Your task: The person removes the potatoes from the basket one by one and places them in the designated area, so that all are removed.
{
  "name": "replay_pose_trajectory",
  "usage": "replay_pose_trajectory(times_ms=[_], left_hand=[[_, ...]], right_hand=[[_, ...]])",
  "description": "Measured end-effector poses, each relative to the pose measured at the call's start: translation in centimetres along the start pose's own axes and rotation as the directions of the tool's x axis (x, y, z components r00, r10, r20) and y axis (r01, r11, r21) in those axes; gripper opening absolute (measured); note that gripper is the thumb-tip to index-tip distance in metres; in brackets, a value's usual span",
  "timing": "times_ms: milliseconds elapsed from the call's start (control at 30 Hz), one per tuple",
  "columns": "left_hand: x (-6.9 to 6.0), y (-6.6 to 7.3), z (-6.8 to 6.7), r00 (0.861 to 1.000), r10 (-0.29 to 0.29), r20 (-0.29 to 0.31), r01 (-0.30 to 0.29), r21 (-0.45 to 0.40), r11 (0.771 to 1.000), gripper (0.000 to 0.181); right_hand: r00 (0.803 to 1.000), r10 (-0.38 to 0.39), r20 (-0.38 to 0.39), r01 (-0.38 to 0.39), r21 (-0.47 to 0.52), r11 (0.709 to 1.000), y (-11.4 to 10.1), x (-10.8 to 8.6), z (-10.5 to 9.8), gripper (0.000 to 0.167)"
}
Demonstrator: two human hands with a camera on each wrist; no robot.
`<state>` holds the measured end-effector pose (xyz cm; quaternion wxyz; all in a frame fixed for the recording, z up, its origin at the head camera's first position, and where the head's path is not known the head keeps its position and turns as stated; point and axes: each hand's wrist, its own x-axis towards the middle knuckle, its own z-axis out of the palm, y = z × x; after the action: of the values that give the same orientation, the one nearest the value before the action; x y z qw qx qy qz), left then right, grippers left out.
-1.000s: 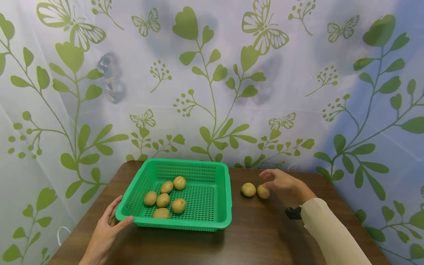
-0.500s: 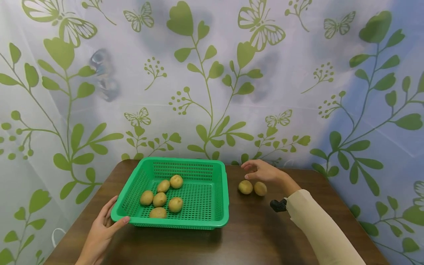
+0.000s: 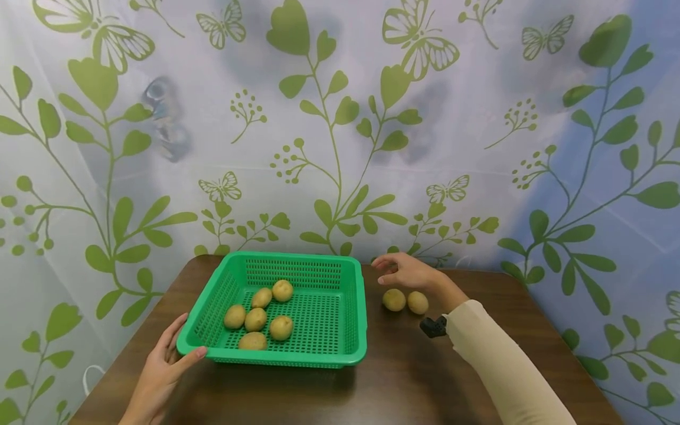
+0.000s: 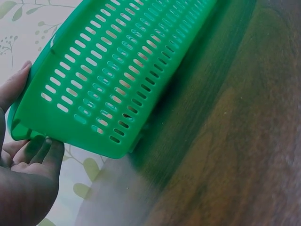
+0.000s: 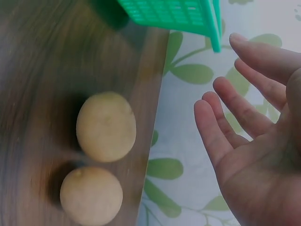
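A green plastic basket [image 3: 353, 358] stands on the table with several potatoes [image 3: 255, 319] lying on its perforated bottom. My left hand [image 3: 159, 372] grips its near left corner, thumb on the rim and fingers curled beneath it, as the left wrist view shows. Two potatoes, a left one [image 3: 394, 300] and a right one [image 3: 418, 303], sit on the table to the right of the basket. Above and behind them my right hand [image 3: 409, 273] hovers near the basket's far right corner. In the right wrist view its fingers [image 5: 244, 110] are spread and hold nothing.
The brown wooden table [image 3: 393, 383] ends at the back against a pale curtain [image 3: 340, 147] printed with green leaves and butterflies. A black device [image 3: 433, 326] is fixed at my right wrist. A white cable loop [image 3: 90, 378] shows beyond the table's left edge.
My right hand has moved left, from over the right loose potato to near the basket. My left hand keeps its grip on the basket. The head view has shifted slightly.
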<state>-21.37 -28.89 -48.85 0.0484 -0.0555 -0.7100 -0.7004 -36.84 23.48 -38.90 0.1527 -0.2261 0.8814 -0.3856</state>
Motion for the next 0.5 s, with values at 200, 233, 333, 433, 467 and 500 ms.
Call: replay_pose_trajectory(times_ms=[200, 233, 333, 433, 467, 500], left_hand=[[-0.2, 0.0, -0.2, 1.0, -0.004, 0.0, 0.004, -0.007, 1.0, 0.081], [-0.1, 0.0, -0.1, 1.0, -0.005, 0.001, 0.005, -0.01, 1.0, 0.081], [0.0, 0.1, -0.1, 1.0, -0.01, 0.004, 0.01, -0.007, 1.0, 0.081], [0.1, 0.3, 0.0, 1.0, -0.028, 0.004, 0.028, 0.007, 1.0, 0.081], [0.2, 0.3, 0.0, 0.999, -0.035, 0.004, 0.035, 0.015, 0.999, 0.081], [0.2, 0.3, 0.0, 0.999, -0.042, 0.001, 0.042, 0.021, 0.999, 0.081]], right_hand=[[1.0, -0.02, 0.023, 0.02, 0.003, 1.0, -1.3, 1.3, 0.9, 0.046], [0.999, -0.022, 0.024, 0.022, 0.006, 1.0, -1.5, 1.5, 1.0, 0.046], [0.999, -0.027, 0.035, 0.027, 0.015, 1.0, -2.3, 2.0, 1.4, 0.048], [0.998, -0.033, 0.051, 0.032, 0.014, 0.999, -2.9, 2.5, 1.9, 0.049], [0.998, -0.039, 0.056, 0.039, 0.01, 0.999, -3.0, 2.7, 2.0, 0.05], [0.997, -0.045, 0.057, 0.045, 0.003, 0.999, -3.1, 2.9, 2.2, 0.049]])
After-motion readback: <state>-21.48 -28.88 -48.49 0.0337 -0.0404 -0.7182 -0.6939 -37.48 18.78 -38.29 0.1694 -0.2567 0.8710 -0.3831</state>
